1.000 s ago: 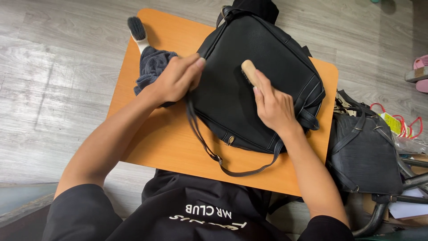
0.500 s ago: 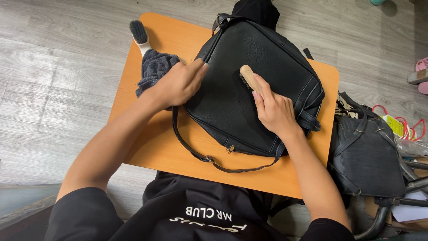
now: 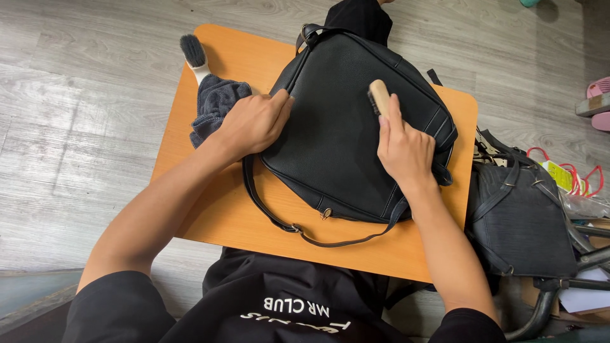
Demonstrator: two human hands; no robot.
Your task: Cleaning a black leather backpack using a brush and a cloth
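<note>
Honestly, the black bag [image 3: 343, 127] overhangs the tabletop's [image 3: 235, 209] far edge, pinned only by the flat, open left hand [image 3: 254, 124]. Right hand [image 3: 403, 149] grips a wooden brush [image 3: 379, 96]; a hard stroke could probably shove the bag off or snag its loose strap [image 3: 286, 222].

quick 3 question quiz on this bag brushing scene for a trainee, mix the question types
1. True or false: the right hand holds a wooden brush against the black bag.
2. Multiple choice: what lies just beyond the left hand on the table? A) a sponge B) a grey cloth C) a bottle
3. Fill in: a second brush lies at the table's far ____ corner.

Key:
1. True
2. B
3. left
</note>
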